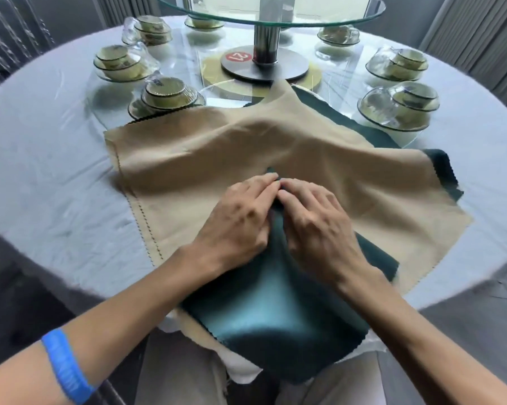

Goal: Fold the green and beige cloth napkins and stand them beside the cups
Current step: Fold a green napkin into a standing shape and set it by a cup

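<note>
Your left hand (pixel 234 226) and right hand (pixel 316 223), together, seemingly pinch the green napkin (pixel 275 317); loosen and the pleat slips over the beige napkin (pixel 188 159).

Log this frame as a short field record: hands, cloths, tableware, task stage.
left hand: pinches green napkin
right hand: pinches green napkin, fingertips meeting the left's
green napkin: near flap turned up over beige, hanging off table edge
beige napkin: spread, rumpled
cup sets: wrapped, ringing the table
stage: folding begun, nothing standing
</note>
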A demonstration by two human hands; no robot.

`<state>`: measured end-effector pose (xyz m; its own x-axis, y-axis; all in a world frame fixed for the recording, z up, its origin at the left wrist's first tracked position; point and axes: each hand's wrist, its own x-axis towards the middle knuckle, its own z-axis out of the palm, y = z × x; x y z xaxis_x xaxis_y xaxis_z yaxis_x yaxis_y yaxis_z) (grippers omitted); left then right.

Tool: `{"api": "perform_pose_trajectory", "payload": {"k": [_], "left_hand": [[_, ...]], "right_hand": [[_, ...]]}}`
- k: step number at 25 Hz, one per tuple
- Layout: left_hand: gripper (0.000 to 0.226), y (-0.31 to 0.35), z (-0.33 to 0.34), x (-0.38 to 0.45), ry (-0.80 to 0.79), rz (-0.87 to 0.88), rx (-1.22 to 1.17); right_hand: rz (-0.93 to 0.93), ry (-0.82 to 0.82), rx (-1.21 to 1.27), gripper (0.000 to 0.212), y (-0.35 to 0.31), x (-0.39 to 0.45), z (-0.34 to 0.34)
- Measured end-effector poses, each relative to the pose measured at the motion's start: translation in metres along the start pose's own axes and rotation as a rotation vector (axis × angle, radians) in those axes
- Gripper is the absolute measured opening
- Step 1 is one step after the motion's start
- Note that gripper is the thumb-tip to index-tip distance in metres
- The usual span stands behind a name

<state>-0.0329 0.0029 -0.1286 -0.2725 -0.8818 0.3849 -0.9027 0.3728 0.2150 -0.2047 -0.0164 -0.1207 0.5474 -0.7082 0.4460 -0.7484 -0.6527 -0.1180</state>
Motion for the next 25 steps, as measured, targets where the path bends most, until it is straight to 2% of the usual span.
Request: {"api": "perform_pose_trajectory", "payload": {"k": [3,5,7,11,14,17,19,21,23,25], "left_hand": [[0.068,-0.002,0.009,-0.019,-0.225,-0.03,0.108],[0.077,-0.009,0.0,-0.038,-0.369,-0.054,0.107],[0.076,-0.024,-0.011,-0.069,-0.392,-0.07,0.081],[0.061,-0.044,-0.036,-0.146,-0.309,-0.115,0.061],[0.056,-0.041,-0.042,-0.156,-0.179,-0.152,0.031],[0.041,-0.027,-0.046,-0.114,-0.004,-0.273,0.051],[0.04,-0.021,-0.045,-0.079,-0.058,-0.359,-0.008],[0.049,-0.021,-0.045,-0.049,-0.196,-0.484,-0.283],[0.038,-0.026,-0.043,-0.029,-0.309,-0.581,-0.607],[0.023,-0.031,-0.039,-0.023,-0.346,-0.574,-0.761]], "right_hand": [[0.081,-0.365,0.001,0.074,-0.001,-0.003,0.013],[0.128,-0.496,-0.063,0.085,0.012,-0.015,0.009],[0.156,-0.516,-0.11,0.088,0.031,-0.041,-0.004],[0.291,-0.533,-0.055,0.079,0.064,-0.11,-0.04],[0.303,-0.376,-0.041,0.067,0.065,-0.112,-0.047],[0.278,-0.159,0.023,0.042,0.051,-0.068,-0.043],[0.311,-0.165,0.115,0.028,0.041,-0.04,-0.034],[0.366,-0.246,0.191,0.027,0.035,-0.016,-0.026],[0.42,-0.388,0.229,0.021,0.033,-0.002,-0.021],[0.434,-0.373,0.311,0.009,0.039,0.002,-0.016]]}}
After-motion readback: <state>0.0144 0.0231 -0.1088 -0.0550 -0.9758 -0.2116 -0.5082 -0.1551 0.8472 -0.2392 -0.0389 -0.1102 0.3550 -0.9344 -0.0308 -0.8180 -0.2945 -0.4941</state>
